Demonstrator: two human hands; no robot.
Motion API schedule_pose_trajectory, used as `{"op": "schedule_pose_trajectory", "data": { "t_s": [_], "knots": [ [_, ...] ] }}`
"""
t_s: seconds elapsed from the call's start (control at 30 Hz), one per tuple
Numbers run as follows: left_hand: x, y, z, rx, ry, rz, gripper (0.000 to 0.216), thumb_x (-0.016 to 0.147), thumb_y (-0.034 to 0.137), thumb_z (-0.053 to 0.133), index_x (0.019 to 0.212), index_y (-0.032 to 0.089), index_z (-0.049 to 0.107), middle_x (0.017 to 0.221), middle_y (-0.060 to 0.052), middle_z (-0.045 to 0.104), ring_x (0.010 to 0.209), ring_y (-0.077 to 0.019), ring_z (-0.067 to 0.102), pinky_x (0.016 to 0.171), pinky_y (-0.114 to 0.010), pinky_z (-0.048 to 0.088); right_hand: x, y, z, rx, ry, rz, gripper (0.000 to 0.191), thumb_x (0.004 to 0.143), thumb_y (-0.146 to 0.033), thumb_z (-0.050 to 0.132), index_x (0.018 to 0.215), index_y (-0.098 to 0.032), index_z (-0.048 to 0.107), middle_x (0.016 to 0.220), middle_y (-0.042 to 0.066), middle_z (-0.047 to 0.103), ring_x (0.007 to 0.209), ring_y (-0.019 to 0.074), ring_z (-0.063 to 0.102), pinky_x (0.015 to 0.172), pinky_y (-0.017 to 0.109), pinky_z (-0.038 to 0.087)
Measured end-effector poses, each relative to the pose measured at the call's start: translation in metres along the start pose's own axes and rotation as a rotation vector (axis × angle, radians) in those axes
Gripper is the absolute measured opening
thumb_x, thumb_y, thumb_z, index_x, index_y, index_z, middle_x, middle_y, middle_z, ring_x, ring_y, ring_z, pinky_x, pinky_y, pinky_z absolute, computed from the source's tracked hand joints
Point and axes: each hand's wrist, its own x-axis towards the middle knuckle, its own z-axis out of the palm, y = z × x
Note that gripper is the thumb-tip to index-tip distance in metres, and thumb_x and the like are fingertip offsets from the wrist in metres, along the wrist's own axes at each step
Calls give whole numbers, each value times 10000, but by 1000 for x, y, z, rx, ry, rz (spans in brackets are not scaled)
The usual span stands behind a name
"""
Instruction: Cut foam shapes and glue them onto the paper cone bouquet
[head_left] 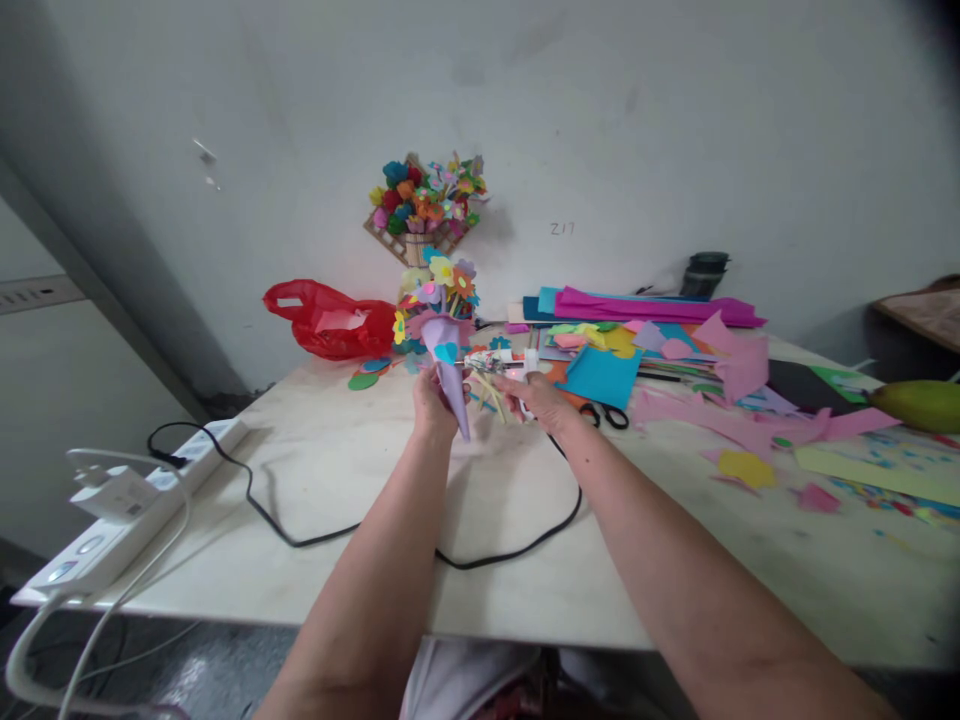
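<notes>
My left hand point(433, 402) is closed around a lilac paper cone bouquet point(442, 345), its pointed end slanting down toward the table. Colourful paper flowers fill the wide top, and a blue heart is on the cone's front. In my right hand point(538, 398) is a white hot glue gun point(531, 365), its nozzle pointing left at the side of the cone. A black cord runs from it across the table. Whether the nozzle touches the paper I cannot tell. Pale yellow strips point(491, 398) lie between my hands, partly hidden.
A red plastic bag point(330, 318) sits at the back left. Black-handled scissors point(606, 414) and a blue paper sheet point(600, 375) lie right of my hands, with pink scraps point(739, 420) beyond. On the left stands a white power strip point(196, 470). A flower basket point(420, 250) is against the wall.
</notes>
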Motion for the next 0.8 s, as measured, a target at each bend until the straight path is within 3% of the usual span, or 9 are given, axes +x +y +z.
{"op": "schedule_pose_trajectory", "data": {
  "t_s": [0.53,0.8],
  "knots": [
    [0,4,-2,-17,43,26,258,756,360,464,833,144,583,636,-59,626,444,-132,533,405,-224,383,1,0,-3,4,-39,-16,384,691,-517,689,571,-190,528,440,-4,525,333,89,384,336,248,278],
    [0,3,-4,-19,1,37,314,760,384,437,878,133,585,650,-78,642,445,-140,538,419,-235,394,6,8,-11,208,-77,13,393,676,-540,698,694,-158,606,463,-5,559,318,87,406,324,229,281]
  ]
}}
